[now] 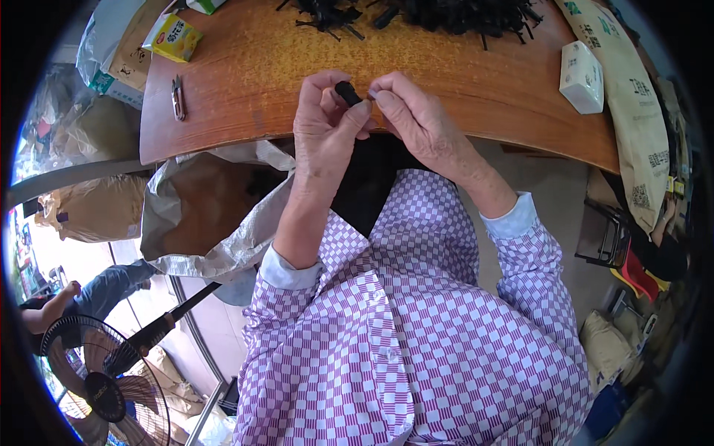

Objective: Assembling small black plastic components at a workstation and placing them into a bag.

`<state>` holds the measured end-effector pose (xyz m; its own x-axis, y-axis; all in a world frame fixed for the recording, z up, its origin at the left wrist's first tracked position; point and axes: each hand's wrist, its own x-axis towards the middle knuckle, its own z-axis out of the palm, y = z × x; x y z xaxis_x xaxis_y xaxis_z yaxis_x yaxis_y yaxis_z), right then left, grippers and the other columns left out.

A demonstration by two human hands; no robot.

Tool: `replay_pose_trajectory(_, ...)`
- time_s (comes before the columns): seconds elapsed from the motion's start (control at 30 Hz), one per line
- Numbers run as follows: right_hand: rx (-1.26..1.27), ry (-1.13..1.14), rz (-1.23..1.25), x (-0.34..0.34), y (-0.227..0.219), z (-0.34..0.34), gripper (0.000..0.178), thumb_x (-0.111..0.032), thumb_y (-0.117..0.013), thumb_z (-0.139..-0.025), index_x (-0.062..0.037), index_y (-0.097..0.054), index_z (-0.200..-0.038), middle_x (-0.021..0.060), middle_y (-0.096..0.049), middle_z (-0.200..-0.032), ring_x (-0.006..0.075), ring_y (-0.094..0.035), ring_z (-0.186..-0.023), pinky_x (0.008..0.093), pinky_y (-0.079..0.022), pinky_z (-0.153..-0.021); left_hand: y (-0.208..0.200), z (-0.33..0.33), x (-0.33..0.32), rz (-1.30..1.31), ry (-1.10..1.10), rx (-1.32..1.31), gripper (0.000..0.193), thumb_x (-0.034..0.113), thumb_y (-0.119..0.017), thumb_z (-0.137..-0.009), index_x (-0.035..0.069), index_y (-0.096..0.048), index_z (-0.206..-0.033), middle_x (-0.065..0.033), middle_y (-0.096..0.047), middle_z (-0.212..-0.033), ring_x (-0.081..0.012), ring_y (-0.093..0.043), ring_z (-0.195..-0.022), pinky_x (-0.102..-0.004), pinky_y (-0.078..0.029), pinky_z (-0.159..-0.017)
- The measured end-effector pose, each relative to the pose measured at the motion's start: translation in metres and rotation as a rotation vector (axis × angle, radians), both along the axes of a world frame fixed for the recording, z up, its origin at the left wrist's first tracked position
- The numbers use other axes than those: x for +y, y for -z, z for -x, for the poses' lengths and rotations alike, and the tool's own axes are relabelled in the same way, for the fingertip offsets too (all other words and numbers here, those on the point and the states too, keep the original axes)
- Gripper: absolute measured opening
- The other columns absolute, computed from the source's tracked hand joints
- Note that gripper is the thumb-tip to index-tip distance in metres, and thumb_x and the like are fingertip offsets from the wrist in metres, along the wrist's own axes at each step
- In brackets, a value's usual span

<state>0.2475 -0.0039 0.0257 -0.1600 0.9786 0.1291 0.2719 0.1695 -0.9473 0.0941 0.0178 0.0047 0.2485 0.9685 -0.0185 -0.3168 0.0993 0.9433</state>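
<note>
Over the table's near edge, my left hand [321, 130] is closed around a short black rolled piece [346, 92], perhaps cloth or strap; its exact kind does not show. One end of it sticks up between thumb and fingers. Close beside it, my right hand [420, 123] pinches with thumb and forefinger at the piece's other side. What sits in that pinch is too small to make out. A pile of similar black strips [454, 16] lies at the table's far side, with a smaller heap [327, 16] to its left.
On the wooden table [260, 82] lie thread snips [178, 99], a yellow-green box [173, 39] and a white tissue pack [581, 78]. An open white woven sack [208, 260] hangs below the left edge. A fan [104, 394] and another person's leg [111, 290] are at lower left.
</note>
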Motion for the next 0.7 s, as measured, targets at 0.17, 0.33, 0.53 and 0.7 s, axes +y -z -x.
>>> replay_pose_trajectory(0.17, 0.032, -0.051, 0.057, 0.002, 0.001, 0.005, 0.022, -0.02, -0.045, -0.099, 0.0011, -0.051, -0.103, 0.0064, -0.057, -0.08, 0.01, -0.055, -0.072, 0.0256, -0.048, -0.064, -0.002, -0.005, -0.003, -0.171, -0.043, 0.251, 0.032, -0.007, -0.057, -0.084, 0.005, -0.044, -0.111, -0.0022, -0.057, -0.081, -0.0078, -0.058, -0.067, -0.0213, -0.05, -0.058)
replay_pose_trajectory(0.33, -0.027, -0.047, 0.097, 0.004, 0.004, 0.007, 0.02, -0.017, -0.046, -0.098, 0.0017, -0.051, -0.099, 0.0064, -0.057, -0.076, 0.0104, -0.056, -0.07, 0.0254, -0.048, -0.061, -0.007, -0.005, -0.001, -0.178, -0.038, 0.378, 0.032, -0.009, -0.055, -0.083, 0.005, -0.042, -0.11, -0.0055, -0.057, -0.081, -0.0091, -0.057, -0.064, -0.0238, -0.049, -0.056)
replay_pose_trajectory(0.53, -0.05, -0.034, -0.01, 0.009, 0.008, 0.01, 0.017, -0.016, -0.047, -0.096, 0.0005, -0.05, -0.096, 0.0154, -0.063, -0.075, 0.0252, -0.066, -0.066, 0.033, -0.051, -0.056, -0.001, 0.0, 0.007, -0.209, -0.031, 0.497, 0.031, -0.006, -0.057, -0.083, 0.006, -0.042, -0.108, -0.0066, -0.056, -0.078, -0.0126, -0.055, -0.066, -0.0272, -0.047, -0.057)
replay_pose_trajectory(0.7, -0.029, -0.037, 0.017, 0.012, 0.011, 0.009, 0.016, -0.015, -0.047, -0.096, 0.0006, -0.05, -0.097, 0.0156, -0.063, -0.075, 0.0259, -0.066, -0.067, 0.0343, -0.051, -0.056, -0.005, -0.002, 0.011, -0.182, -0.017, 0.523, 0.03, -0.004, -0.058, -0.083, 0.006, -0.043, -0.106, -0.008, -0.056, -0.077, -0.0151, -0.055, -0.066, -0.0285, -0.047, -0.059)
